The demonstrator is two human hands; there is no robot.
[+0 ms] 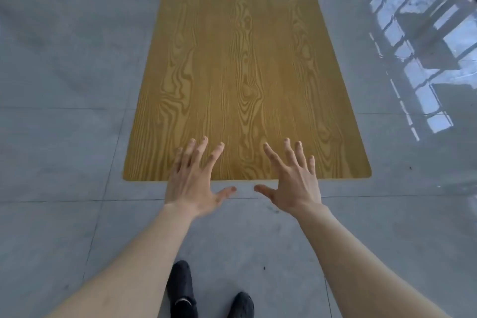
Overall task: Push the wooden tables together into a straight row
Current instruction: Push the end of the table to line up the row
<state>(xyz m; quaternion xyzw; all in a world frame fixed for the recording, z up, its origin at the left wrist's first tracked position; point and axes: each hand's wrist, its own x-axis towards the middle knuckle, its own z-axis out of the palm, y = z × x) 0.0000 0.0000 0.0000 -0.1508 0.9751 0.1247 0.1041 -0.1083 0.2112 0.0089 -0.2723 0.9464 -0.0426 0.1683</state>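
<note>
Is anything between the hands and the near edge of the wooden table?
Nothing visible. The left hand and right hand hang open over the near edge of the wooden table, with only bare floor around it.

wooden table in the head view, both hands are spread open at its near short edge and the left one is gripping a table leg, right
Not quite. The head view shows no table leg being gripped: the left hand is open with fingers spread over the near short edge of the wooden table, just like the right hand. Both hands are spread open at that edge, as you said.
</note>
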